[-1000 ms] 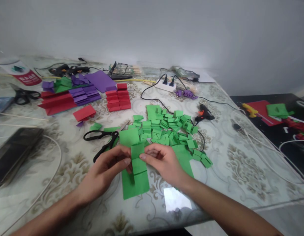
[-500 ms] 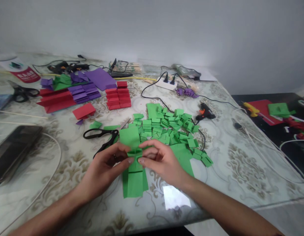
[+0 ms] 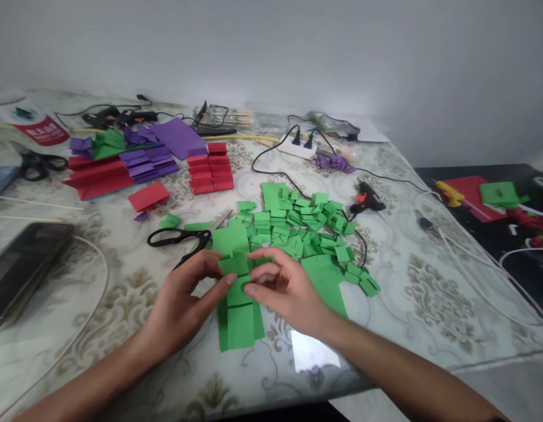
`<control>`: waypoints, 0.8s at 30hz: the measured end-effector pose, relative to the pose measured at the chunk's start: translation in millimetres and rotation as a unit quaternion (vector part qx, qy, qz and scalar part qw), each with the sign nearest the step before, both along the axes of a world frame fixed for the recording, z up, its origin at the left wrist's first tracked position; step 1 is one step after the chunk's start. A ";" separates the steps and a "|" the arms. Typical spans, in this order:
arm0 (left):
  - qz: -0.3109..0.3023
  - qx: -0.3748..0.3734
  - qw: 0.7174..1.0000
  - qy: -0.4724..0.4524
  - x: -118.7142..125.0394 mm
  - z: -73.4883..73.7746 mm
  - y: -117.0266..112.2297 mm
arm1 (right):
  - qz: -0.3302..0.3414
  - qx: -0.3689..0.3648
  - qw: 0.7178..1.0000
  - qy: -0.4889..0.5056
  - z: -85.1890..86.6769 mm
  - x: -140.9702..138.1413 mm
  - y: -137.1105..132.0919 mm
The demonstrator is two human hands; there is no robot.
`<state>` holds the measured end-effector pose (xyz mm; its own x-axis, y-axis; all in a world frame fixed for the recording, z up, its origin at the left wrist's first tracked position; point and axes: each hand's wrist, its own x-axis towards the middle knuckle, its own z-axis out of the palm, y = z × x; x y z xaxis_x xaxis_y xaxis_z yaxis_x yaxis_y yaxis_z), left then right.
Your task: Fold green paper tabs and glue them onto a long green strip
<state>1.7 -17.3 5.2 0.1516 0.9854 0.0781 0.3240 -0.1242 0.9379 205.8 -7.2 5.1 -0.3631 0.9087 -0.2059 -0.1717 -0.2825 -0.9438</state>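
My left hand [image 3: 194, 299] and my right hand [image 3: 287, 287] pinch the two sides of a creased green paper strip [image 3: 240, 293] at the front middle of the table. Its upper part is folded, with a flap standing at the fingertips. Beneath it lie more green paper pieces [image 3: 223, 328]. Just past the fingers is a flat green sheet [image 3: 231, 237]. Black-handled scissors [image 3: 179, 237] lie open beside my left hand, their lower handle partly hidden by it. Beyond my right hand spreads a heap of small folded green paper pieces [image 3: 298, 223].
Folded red paper [image 3: 210, 170] and purple paper [image 3: 150, 164] lie at the back left. A glue gun [image 3: 367, 199] rests right of the heap, and a white power strip [image 3: 298, 146] stands behind. A phone [image 3: 27, 269] lies at left; cables [image 3: 474, 258] cross the right side.
The folded top of the green strip has opened into a wider flap at the fingertips. My left fingers have shifted slightly. The view has moved a little.
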 end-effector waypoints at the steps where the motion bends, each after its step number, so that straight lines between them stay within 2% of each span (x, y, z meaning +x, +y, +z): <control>1: 0.003 -0.001 1.000 -0.003 0.4 -0.1 -0.2 | 0.007 -0.005 1.000 0.003 0.1 -0.2 -0.3; 12: 0.002 -0.080 0.995 -0.066 0.8 4.3 0.6 | 0.028 0.000 1.000 -0.005 -3.2 1.2 0.3; 20: -0.018 -0.044 0.996 -0.073 0.7 8.3 3.3 | 0.001 0.042 0.999 -0.011 -1.1 -0.6 2.9; 24: -0.043 -0.058 0.996 -0.046 -2.6 10.8 4.8 | -0.001 0.045 0.999 -0.026 4.6 2.2 3.8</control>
<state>-0.9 -12.6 16.0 0.2341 0.9720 -0.0184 0.2297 -0.0369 0.9726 208.0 -3.4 9.7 -0.3533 0.9247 -0.1421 -0.1228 -0.1964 -0.9728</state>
